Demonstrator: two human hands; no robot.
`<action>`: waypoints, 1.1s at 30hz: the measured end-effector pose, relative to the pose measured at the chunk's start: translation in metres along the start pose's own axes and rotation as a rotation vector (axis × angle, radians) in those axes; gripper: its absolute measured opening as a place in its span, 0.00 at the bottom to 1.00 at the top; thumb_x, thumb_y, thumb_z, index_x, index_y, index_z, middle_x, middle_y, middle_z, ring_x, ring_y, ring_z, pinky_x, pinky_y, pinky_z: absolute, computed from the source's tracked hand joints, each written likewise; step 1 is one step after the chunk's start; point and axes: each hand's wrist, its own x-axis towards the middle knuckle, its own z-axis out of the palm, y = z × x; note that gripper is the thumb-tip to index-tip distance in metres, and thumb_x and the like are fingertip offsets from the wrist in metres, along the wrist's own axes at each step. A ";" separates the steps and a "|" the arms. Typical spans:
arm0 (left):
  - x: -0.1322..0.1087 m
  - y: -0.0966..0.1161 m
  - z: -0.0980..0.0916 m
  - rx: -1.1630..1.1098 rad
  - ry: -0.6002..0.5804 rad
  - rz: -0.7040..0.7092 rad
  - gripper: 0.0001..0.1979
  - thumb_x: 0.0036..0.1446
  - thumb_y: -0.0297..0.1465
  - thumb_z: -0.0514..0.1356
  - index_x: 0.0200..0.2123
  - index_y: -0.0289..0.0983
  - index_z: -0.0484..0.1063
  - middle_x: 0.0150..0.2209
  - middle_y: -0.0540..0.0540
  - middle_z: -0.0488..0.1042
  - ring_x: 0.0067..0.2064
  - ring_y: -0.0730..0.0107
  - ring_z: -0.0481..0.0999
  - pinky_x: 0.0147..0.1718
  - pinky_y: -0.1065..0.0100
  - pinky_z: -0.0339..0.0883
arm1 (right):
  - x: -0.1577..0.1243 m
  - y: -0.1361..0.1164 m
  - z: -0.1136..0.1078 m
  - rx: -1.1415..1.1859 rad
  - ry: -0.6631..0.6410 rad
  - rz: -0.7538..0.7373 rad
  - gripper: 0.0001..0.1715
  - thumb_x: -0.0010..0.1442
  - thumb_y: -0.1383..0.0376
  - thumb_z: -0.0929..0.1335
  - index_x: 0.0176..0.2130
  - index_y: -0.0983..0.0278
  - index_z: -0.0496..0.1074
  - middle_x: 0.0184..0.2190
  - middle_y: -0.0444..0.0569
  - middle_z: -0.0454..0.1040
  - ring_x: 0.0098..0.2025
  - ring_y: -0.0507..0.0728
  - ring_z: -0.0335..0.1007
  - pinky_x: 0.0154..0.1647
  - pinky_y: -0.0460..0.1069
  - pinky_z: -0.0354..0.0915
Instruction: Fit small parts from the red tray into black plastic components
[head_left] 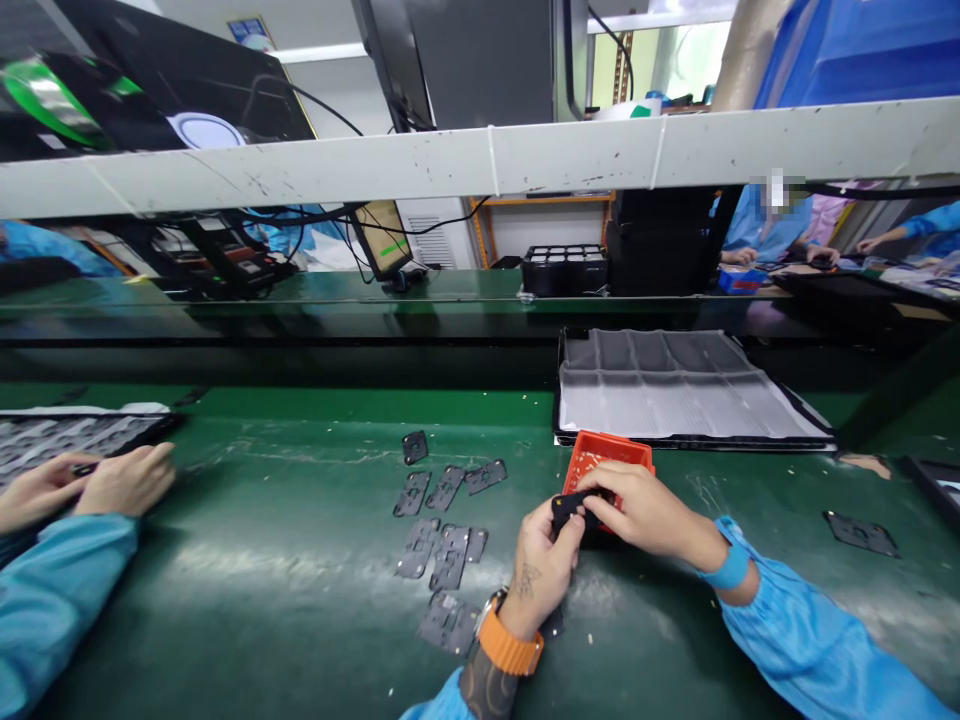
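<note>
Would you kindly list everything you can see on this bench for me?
table: one, green, across the foreground.
flat plates: about nine, dark grey, scattered mid-table; another plate at right.
small tray: one, orange, just behind the hands.
ribbed sheet: one, grey, on a black tray further back.
compartment tray: one, black, far bench.
screen: one, green-lit, far bench.
co-worker's hands: two, blue sleeves, far left.
small part: one, black, pinched by both hands' fingers.
left hand: one, orange watch, near centre.
right hand: one, blue wrist strap, in front of the small tray.
</note>
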 end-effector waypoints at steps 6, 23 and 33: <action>0.001 -0.001 0.001 0.040 0.038 -0.005 0.24 0.55 0.52 0.60 0.26 0.35 0.65 0.17 0.54 0.61 0.17 0.78 0.59 0.17 0.74 0.54 | -0.001 0.001 0.001 0.010 -0.003 -0.010 0.09 0.65 0.70 0.65 0.42 0.64 0.74 0.38 0.49 0.78 0.41 0.57 0.74 0.44 0.52 0.68; 0.000 -0.005 -0.001 0.029 0.031 0.013 0.18 0.55 0.45 0.61 0.27 0.35 0.67 0.16 0.54 0.61 0.17 0.77 0.59 0.17 0.74 0.54 | 0.000 0.001 0.002 0.004 -0.009 -0.009 0.09 0.64 0.71 0.65 0.41 0.63 0.74 0.38 0.49 0.79 0.41 0.58 0.75 0.43 0.52 0.68; 0.001 -0.004 0.000 0.031 0.030 0.016 0.16 0.54 0.43 0.61 0.27 0.35 0.67 0.17 0.54 0.62 0.17 0.77 0.60 0.18 0.74 0.55 | -0.001 0.000 0.003 0.026 -0.020 -0.005 0.09 0.64 0.71 0.64 0.40 0.64 0.75 0.37 0.49 0.79 0.40 0.58 0.75 0.43 0.52 0.67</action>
